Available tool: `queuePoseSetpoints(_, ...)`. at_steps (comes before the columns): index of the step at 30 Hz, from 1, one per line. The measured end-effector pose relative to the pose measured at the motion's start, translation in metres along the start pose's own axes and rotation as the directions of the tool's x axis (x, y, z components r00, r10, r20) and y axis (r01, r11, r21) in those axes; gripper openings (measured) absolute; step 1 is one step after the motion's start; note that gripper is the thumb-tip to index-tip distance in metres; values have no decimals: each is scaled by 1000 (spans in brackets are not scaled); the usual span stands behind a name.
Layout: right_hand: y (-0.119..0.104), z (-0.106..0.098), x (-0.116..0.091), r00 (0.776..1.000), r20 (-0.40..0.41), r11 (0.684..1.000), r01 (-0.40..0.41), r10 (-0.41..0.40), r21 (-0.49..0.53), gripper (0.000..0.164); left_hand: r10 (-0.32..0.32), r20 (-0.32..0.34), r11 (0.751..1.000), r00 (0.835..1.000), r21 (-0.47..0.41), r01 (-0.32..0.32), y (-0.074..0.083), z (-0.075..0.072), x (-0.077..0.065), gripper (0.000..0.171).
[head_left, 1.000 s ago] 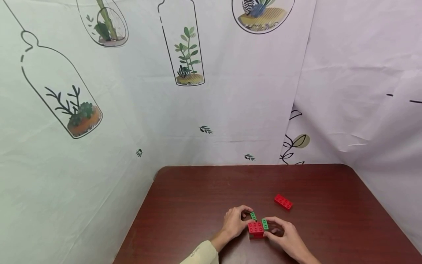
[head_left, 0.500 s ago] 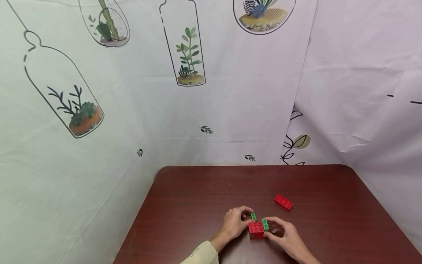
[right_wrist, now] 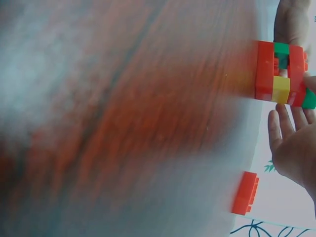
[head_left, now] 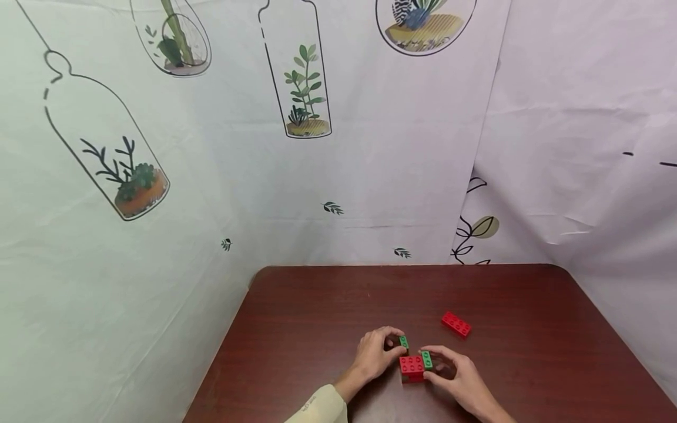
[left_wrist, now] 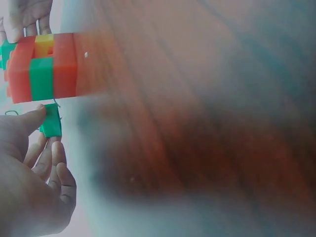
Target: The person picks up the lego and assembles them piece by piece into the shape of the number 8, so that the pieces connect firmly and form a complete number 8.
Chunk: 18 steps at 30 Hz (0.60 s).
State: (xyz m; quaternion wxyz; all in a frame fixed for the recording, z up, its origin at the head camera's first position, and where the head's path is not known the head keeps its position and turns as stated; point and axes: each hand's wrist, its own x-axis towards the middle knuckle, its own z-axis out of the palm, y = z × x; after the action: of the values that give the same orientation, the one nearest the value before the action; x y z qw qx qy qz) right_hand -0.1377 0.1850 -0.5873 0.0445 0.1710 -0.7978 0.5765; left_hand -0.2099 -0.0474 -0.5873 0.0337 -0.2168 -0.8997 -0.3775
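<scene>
A small stack of toy building bricks (head_left: 411, 369) stands on the table, red on top and at the bottom. Between those layers show a green brick (left_wrist: 41, 79) and a yellow brick (right_wrist: 281, 90). Another green brick (head_left: 426, 359) sits on top at the right end. My right hand (head_left: 461, 379) pinches it, thumb near the front and index finger behind. Just beyond the stack's back left, my left hand (head_left: 372, 355) holds a separate small green brick (left_wrist: 52, 121) between thumb and fingers, apart from the stack in the left wrist view.
A loose red brick (head_left: 456, 324) lies on the dark wooden table (head_left: 328, 305), behind and right of the stack. White cloth (head_left: 370, 176) with printed plants in bottles hangs behind the table and along both sides.
My left hand has shifted slightly back and to the left with its green brick, widening the space from the stack. The right hand and the stack hold almost still.
</scene>
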Motion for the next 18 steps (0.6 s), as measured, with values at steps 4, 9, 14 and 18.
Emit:
queuePoseSetpoints(4, 0, 1, 1, 998, -14, 998, 66, -66, 5, 44, 5, -8, 1000, 1000, -4, -5, 0, -5, 2, 24)
queuePoseSetpoints(9, 0, 1, 3, 997, -29, 997, 78, -78, 6, 43, 20, -26, 1000, 999, -21, -21, 0, -12, 2, 24)
queuePoseSetpoints(14, 0, 3, 5, 999, -37, 999, 36, -36, 8, 44, 41, -21, 998, 999, -47, -42, 1, -20, 0, 26)
queuePoseSetpoints(18, -1, 4, 6, 999, -46, 1000, 25, -25, -2, 44, 62, -12, 995, 998, -72, -62, 4, -24, -4, 27)
